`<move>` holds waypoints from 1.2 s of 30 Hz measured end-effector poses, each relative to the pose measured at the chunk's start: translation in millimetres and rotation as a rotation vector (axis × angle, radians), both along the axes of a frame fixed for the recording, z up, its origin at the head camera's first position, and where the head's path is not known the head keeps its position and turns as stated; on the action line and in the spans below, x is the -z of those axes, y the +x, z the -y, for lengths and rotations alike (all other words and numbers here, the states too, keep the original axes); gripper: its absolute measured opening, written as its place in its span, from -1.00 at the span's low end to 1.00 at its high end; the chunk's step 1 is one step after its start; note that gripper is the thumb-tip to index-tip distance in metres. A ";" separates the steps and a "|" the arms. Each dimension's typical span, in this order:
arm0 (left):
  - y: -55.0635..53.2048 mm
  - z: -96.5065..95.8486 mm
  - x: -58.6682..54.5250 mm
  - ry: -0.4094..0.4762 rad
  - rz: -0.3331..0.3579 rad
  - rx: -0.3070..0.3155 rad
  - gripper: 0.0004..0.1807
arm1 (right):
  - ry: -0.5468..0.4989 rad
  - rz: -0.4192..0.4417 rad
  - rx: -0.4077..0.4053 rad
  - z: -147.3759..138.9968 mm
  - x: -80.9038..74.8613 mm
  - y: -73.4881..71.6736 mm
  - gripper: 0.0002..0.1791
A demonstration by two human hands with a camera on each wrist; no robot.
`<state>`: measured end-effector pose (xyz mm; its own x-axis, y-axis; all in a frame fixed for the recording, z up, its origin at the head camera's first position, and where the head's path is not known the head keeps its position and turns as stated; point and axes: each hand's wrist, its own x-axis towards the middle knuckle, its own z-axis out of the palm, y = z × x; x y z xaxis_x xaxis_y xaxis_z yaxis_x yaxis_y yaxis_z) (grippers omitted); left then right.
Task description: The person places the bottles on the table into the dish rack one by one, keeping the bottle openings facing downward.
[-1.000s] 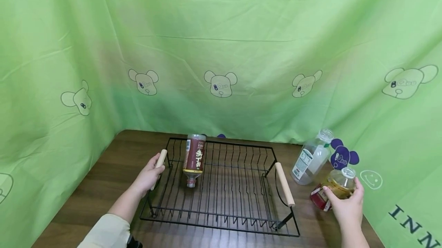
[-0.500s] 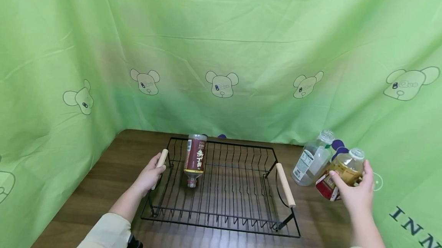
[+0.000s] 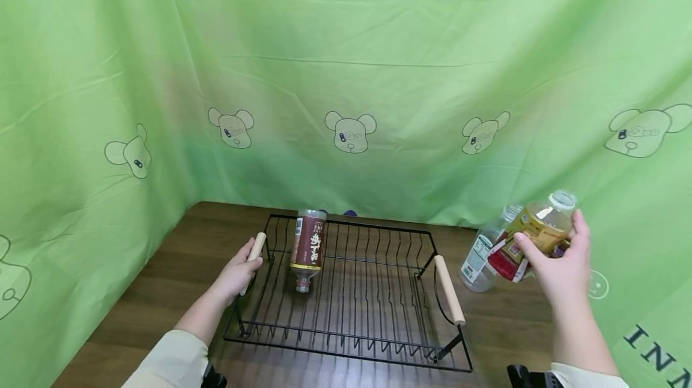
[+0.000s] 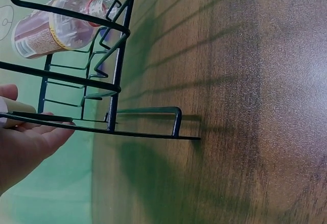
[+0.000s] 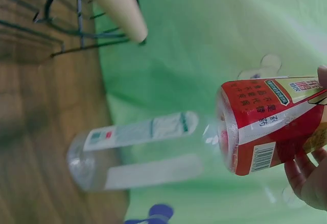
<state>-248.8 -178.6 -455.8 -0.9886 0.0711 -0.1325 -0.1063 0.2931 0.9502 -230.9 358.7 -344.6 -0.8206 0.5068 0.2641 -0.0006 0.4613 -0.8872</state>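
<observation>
The head view showed the right hand (image 3: pixel 564 268) gripping a red-and-yellow bottle (image 3: pixel 532 235) off to the right of a black wire rack (image 3: pixel 346 351). Its thumb was spread across the near face and its fingers curled round the far side. The bottle was clear of the table (image 3: pixel 146 292) and tilted, its long axis slanting from the neck, up at the right, to the base, down at the left, so the base end pointed toward the rack. Between it and the rack's wires stood the right wooden handle (image 3: pixel 450 290), well apart from the bottle.

The left hand (image 3: pixel 238 271) was far from the held bottle, on the opposite side of the rack, its fingers closed about the left wooden handle (image 3: pixel 259 245).

Near that handle, within the rack, a maroon-labelled bottle (image 3: pixel 309 247) sat neck down with its base uppermost; exactly how far it leaned could not be told. The wires to its right ran in slots from front to back.

A clear bottle (image 3: pixel 476 262) stood on the table just behind the held one, partly hidden by it; whether the two touched could not be told. The wood-grained tabletop ended against a green cloth (image 3: pixel 405 33) printed with bear heads, which hung behind and to both sides.
</observation>
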 end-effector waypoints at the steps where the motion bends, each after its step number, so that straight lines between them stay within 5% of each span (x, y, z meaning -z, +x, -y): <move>1: 0.0 0.2 0.1 -0.002 0.000 -0.001 -0.26 | 0.010 0.003 -0.006 3.7 -3.6 -1.2 0.08; 19: 2.6 -1.2 -2.7 -0.003 -0.001 -0.003 -0.27 | 0.093 -0.044 -0.308 82.6 -32.3 -22.9 0.10; 29: 3.7 -2.3 -5.4 -0.014 -0.004 -0.001 -0.27 | 0.044 -0.065 -0.426 117.9 -28.9 -33.6 0.11; 36: 0.8 -1.6 -4.9 -0.097 -0.013 -0.021 -0.19 | 0.032 -0.039 -0.498 137.1 -26.8 -36.3 0.13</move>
<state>-247.9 -177.0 -450.9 -0.9915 0.0374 -0.1247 -0.1011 0.3813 0.9189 -267.2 221.5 -317.8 -0.9502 0.0471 0.3082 -0.2605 0.4231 -0.8678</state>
